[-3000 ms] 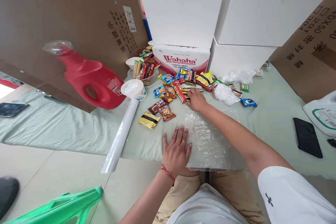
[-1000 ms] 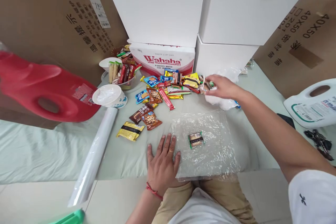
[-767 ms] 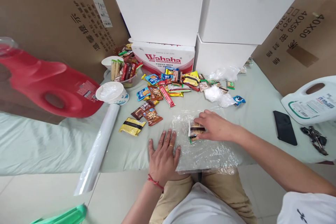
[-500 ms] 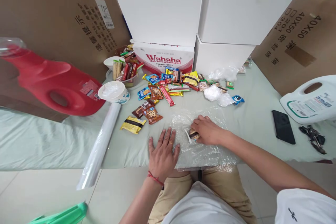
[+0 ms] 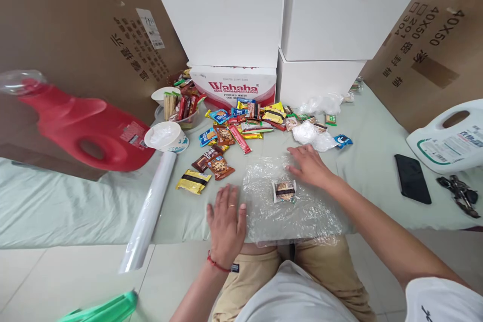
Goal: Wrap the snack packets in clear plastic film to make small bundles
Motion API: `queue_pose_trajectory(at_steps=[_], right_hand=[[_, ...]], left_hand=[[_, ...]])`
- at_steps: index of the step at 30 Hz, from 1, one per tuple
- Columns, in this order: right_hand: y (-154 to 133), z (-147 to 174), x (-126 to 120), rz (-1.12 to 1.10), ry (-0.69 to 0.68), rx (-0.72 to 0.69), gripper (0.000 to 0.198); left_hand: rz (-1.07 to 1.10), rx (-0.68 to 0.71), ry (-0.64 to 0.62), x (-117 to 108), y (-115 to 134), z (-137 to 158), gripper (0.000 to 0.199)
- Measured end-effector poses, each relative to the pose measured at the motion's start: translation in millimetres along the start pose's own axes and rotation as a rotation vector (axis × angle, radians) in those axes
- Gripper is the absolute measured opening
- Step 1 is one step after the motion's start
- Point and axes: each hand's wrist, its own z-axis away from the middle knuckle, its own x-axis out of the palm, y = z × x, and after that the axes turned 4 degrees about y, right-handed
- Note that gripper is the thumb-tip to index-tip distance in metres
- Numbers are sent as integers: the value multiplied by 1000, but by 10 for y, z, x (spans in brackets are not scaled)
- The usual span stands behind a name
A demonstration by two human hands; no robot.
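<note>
A sheet of clear plastic wrap (image 5: 260, 216) lies spread on the table before me. On it rests a small packaged snack (image 5: 285, 191) in a clear and dark-banded wrapper, touched by neither hand. My left hand (image 5: 226, 216) lies flat at the left edge of the wrap, fingers stretched out and holding nothing. Over the wrap's upper right part is my right hand (image 5: 310, 166), fingers apart and empty, beyond the snack. Left of the wrap lie a yellow snack packet (image 5: 193, 181) and a brown cookie packet (image 5: 219, 167).
A roll of plastic film (image 5: 151, 206) juts over the table's front edge. Several snacks (image 5: 239, 138) lie heaped before the Wahaha box (image 5: 234, 83). A red jug (image 5: 94, 131) and paper bowl (image 5: 166, 136) stand left; a phone (image 5: 412, 178), keys (image 5: 458, 195) and white jug (image 5: 449, 136) are right.
My right hand has let go of the packaged snack and moved away and to the right, leaving it on the wrap. My left hand has shifted slightly left. The view has tilted a little.
</note>
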Motion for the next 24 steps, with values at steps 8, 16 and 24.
queue_pose_trajectory(at_steps=[8,16,24], right_hand=[[20,-432,-17,61,-218,-133,17],[-129,360,-224,149,-116,-458,27],[135,1439,284,-50,26,-403,48]], left_hand=[[60,249,37,-50,378,-1026,68],[-27,724,-414,17,486,-1282,49],[57,871,-400,-133,-8,-450,52]])
